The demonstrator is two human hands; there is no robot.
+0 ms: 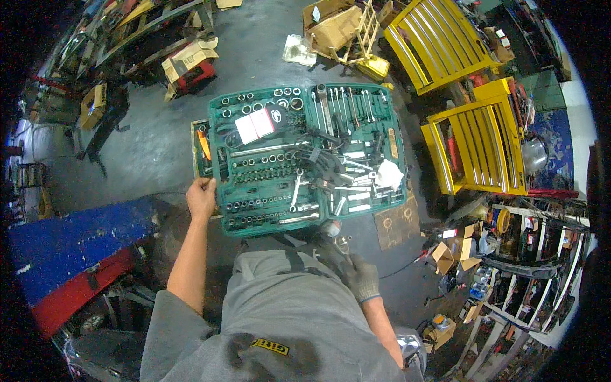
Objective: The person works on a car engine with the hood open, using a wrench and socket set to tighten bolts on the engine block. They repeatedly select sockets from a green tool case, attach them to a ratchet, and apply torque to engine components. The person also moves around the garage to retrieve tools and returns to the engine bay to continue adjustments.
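Note:
A green socket set case (224,184) lies open in front of me, with rows of sockets on its left side and wrenches on its right. My left hand (202,198), bare, is closed at the case's lower left edge; what its fingers grip is hidden. Low on the right, my right hand (361,278) wears a grey glove and is closed round a ratchet (342,242), whose head points toward the case. A combination wrench (296,191) lies across the sockets. Dark gloves or cloth (313,155) rest mid-case, near a white and red packet (255,125).
Under the case's left side, a tray holds an orange-handled tool (203,144). Yellow drawer cabinets (474,140) stand at right, above cluttered metal shelves (528,267). A blue and red panel (76,235) lies at left. Cardboard boxes (337,32) sit at the far side.

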